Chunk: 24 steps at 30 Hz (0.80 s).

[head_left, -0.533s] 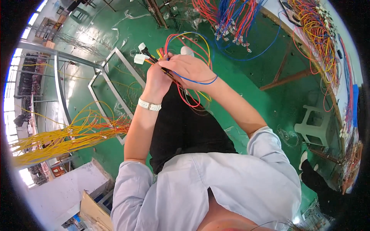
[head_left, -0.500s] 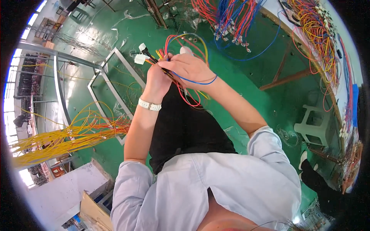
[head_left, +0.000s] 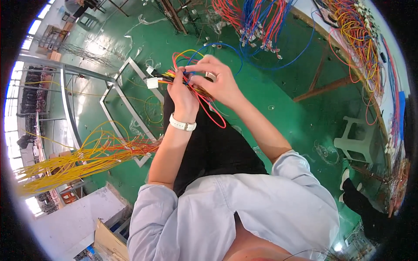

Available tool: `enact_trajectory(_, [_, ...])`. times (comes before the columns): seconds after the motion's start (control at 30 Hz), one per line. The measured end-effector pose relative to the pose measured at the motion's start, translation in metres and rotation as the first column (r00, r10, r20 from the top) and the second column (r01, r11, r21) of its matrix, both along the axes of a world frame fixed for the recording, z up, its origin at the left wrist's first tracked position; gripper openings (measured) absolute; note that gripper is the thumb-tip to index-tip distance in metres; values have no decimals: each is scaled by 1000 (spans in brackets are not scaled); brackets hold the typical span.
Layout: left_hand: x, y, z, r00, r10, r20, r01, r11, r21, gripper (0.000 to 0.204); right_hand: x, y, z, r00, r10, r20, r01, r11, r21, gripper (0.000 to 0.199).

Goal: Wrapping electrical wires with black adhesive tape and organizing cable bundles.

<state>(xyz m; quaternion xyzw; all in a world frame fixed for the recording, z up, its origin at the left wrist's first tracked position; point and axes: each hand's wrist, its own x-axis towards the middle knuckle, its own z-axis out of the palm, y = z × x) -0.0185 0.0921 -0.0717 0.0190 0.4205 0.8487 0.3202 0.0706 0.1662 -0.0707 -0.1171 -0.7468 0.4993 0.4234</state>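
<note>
My left hand (head_left: 182, 91) is closed round a bundle of thin coloured wires (head_left: 166, 77), red, yellow, blue and black, held above my lap. White plug connectors (head_left: 152, 82) stick out of the bundle beyond its left side. At the bundle's other side, my right hand (head_left: 217, 82) has its thumb and forefinger curled in on the wires. A loop of red wire (head_left: 217, 121) hangs below the hands, and a blue wire (head_left: 237, 51) arcs out above them. Exactly which wires lie between the right fingertips is hard to make out.
Yellow and orange wires (head_left: 78, 163) stretch in from the left beside a metal frame (head_left: 130, 111). Red and blue wires (head_left: 257, 30) hang off a table edge at the upper right, with more wires (head_left: 352, 32) heaped there. A plastic stool (head_left: 357, 139) and another person's leg (head_left: 359, 202) are at right.
The left hand has shifted right and slightly down with the wire bundle. My right hand has turned from lying flat across the bundle to curled fingers; the blue wire now arcs above.
</note>
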Motion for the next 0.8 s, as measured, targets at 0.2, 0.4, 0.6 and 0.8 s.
enact_trajectory(0.2, [-12,-9,-12,998,-51,-26,54,993,105,15,12,9,-7,976,-219,2,211,942,262,24])
enact_trajectory(0.4, [-4,-7,-9,989,-103,-102,99,994,-38,15,4,-1,0,973,-230,38,198,901,385,28])
enact_trajectory(0.6, [16,2,-13,953,167,-252,-159,986,52,19,-13,-31,5,930,-324,171,316,946,72,25])
enact_trajectory(0.8, [-10,-10,-17,952,-293,92,293,956,13,20,-20,21,-5,988,47,149,-58,996,70,16])
